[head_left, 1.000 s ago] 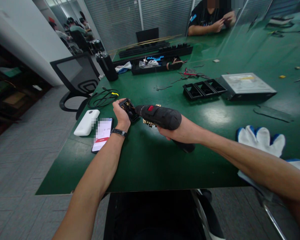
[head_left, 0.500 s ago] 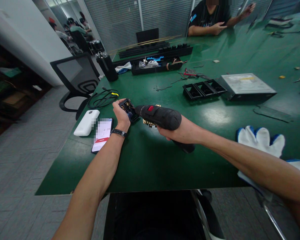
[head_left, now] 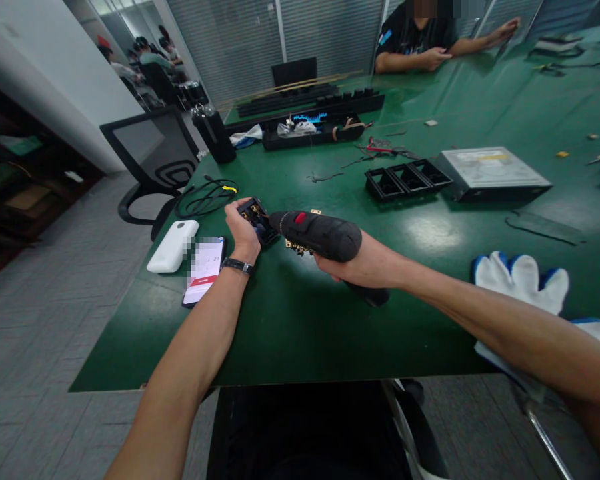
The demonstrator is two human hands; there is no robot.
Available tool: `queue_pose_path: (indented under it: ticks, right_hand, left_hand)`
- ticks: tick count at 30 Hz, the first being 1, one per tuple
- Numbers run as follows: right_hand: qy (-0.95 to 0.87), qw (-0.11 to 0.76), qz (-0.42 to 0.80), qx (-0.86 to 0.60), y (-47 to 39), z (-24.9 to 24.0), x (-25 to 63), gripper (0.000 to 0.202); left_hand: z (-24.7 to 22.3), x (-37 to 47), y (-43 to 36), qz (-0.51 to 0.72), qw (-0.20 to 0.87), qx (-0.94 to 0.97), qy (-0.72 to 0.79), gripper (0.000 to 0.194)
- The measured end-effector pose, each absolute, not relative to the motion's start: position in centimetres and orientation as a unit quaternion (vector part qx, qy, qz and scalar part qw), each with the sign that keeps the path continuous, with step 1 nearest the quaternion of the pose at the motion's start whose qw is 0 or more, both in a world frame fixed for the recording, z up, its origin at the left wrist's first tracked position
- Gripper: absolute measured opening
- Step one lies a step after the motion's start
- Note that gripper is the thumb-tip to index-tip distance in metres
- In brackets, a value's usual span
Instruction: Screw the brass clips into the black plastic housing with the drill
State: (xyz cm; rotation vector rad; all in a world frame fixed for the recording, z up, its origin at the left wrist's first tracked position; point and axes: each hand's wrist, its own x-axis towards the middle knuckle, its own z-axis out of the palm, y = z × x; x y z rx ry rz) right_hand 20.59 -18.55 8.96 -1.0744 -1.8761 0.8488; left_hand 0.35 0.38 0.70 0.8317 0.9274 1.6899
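Note:
My left hand (head_left: 244,233) is closed around a small black box-shaped part (head_left: 259,220) with brass-coloured pieces inside, tilted above the table. My right hand (head_left: 347,261) grips a black cordless drill (head_left: 325,235) with a red switch on top. The drill's nose points left at the black part; whether its tip touches is hard to make out. Brass-coloured metal pieces (head_left: 297,248) lie on the table, partly hidden by the drill.
Left of my hands lie a phone (head_left: 205,267), a white power bank (head_left: 174,247) and a black cable (head_left: 207,195). Beyond are a black three-compartment frame (head_left: 407,180) and a metal-topped box (head_left: 495,173). White gloves (head_left: 523,283) rest at right. A person (head_left: 420,40) sits across.
My hands, the drill and the black part stay nearly still. Across the table, the other person's raised hand has shifted a little to the right.

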Motion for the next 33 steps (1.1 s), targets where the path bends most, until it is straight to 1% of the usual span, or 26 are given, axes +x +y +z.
queue_pose_path:
  ticks: [5, 13, 19, 24, 29, 33]
  right_hand:
    - [-0.739, 0.396, 0.345, -0.422, -18.53, 8.95, 20.57, 0.053]
    - [-0.742, 0.397, 0.333, -0.425, -18.48, 8.84, 20.61, 0.044]
    - [-0.743, 0.388, 0.336, -0.429, -18.45, 8.9, 20.59, 0.057]
    - [-0.743, 0.395, 0.33, -0.428, -18.47, 8.79, 20.61, 0.049]
    - [-0.743, 0.389, 0.336, -0.429, -18.54, 8.88, 20.6, 0.054]
    - [-0.741, 0.395, 0.336, -0.428, -18.5, 8.88, 20.51, 0.049]
  left_hand:
    - [0.68, 0.29, 0.47, 0.696, 0.497, 0.345, 0.386, 0.039]
    - [0.58, 0.25, 0.51, 0.698, 0.497, 0.34, 0.388, 0.038]
    - [0.74, 0.29, 0.41, 0.698, 0.498, 0.34, 0.387, 0.036]
    - [0.78, 0.32, 0.39, 0.699, 0.499, 0.34, 0.384, 0.036]
    - [0.78, 0.31, 0.36, 0.698, 0.504, 0.339, 0.38, 0.035]
    - [0.69, 0.28, 0.43, 0.7, 0.503, 0.34, 0.376, 0.035]
